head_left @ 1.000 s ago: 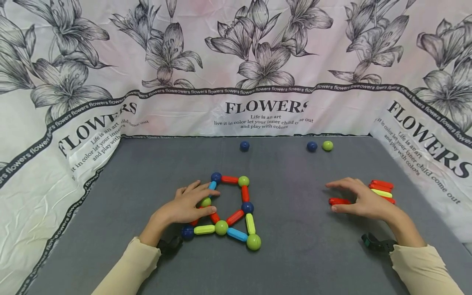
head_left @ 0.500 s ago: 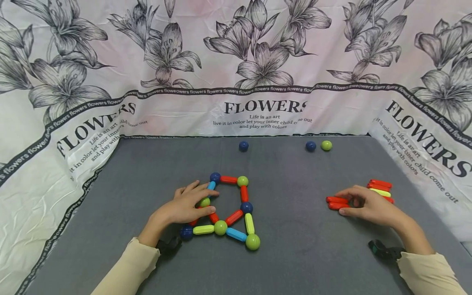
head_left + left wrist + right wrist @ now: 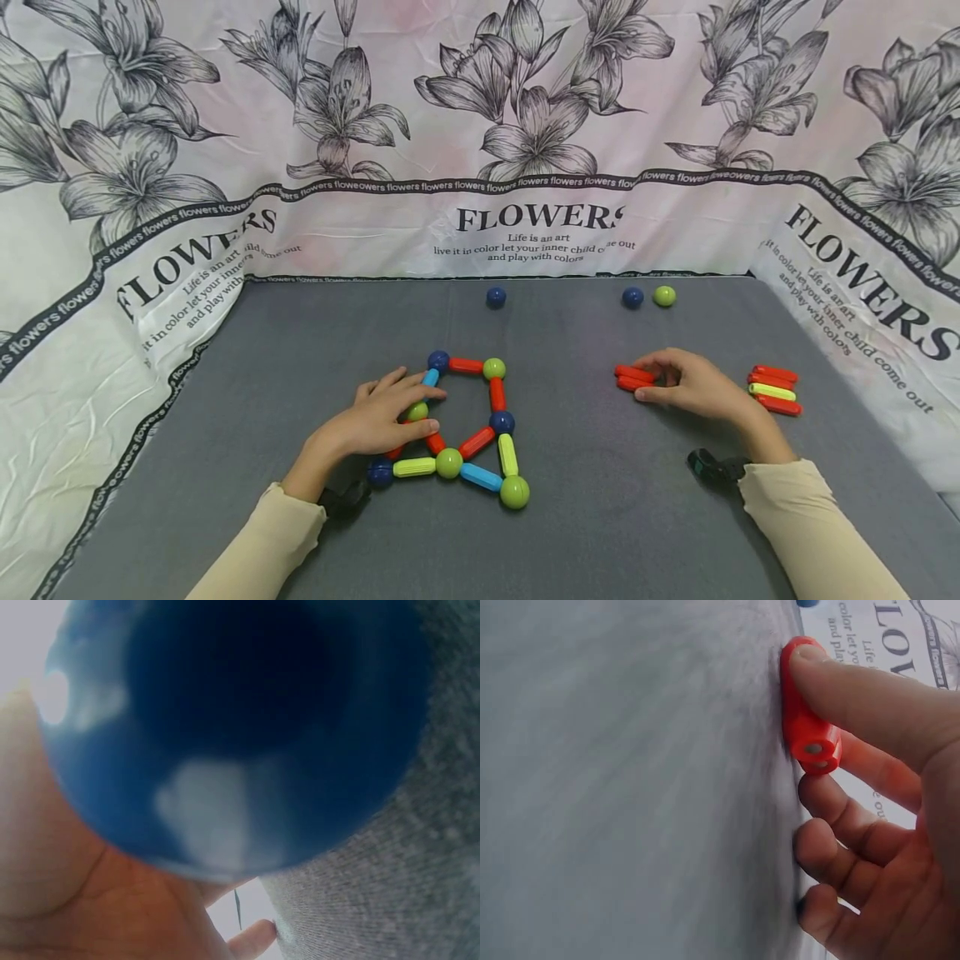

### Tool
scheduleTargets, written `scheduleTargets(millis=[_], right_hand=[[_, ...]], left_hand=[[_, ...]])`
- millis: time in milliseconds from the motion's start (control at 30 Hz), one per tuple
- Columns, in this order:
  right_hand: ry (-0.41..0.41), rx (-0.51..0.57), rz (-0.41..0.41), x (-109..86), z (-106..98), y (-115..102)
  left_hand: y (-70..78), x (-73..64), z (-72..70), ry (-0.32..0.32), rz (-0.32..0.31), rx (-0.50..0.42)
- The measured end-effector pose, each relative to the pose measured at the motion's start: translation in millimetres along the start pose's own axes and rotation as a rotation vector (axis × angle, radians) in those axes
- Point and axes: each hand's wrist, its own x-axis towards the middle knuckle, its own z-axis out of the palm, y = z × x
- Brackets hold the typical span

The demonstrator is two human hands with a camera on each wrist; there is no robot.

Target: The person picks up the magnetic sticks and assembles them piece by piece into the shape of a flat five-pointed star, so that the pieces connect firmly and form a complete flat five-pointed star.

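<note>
My right hand [image 3: 693, 385] pinches two red magnetic rods [image 3: 806, 705] side by side between thumb and fingers, right of the middle of the table. Metal ends show on both rods in the right wrist view. My left hand [image 3: 378, 419] lies with spread, fairly straight fingers over the left side of a figure of coloured rods and balls. Its fingers touch around a green ball [image 3: 417, 411] and partly cover a blue rod [image 3: 431, 377] and a red rod. A dark blue ball [image 3: 240, 735] fills much of the left wrist view, close to the palm.
Three rods in red and one yellow rod [image 3: 772, 390] lie stacked side by side at the right. Near the back edge rest two dark blue balls [image 3: 496, 297] and a green ball [image 3: 664, 296]. A flower-printed cloth [image 3: 540, 225] hangs behind the grey table [image 3: 585, 517].
My right hand has closed on two red rods beside the row at the right and carried them left and away from me. The left hand and the figure have stayed put.
</note>
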Motion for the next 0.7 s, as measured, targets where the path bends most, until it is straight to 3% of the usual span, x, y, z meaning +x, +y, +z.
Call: scheduleTargets(millis=[267,433,700], right_hand=[[0.037,0.04,0.022,27.6,5.9,-0.7],[0.076,0.078,-0.012,26.4,8.5,-0.5],[0.052,0.065,-0.019,23.0,11.5,-2.6]], left_hand=[[-0.2,1.0,1.3,0.003,0.002,0.001],[-0.5,1.3,1.3,0.003,0.008,0.004],[-2.2,0.4,1.5,0.007,0.004,0.011]])
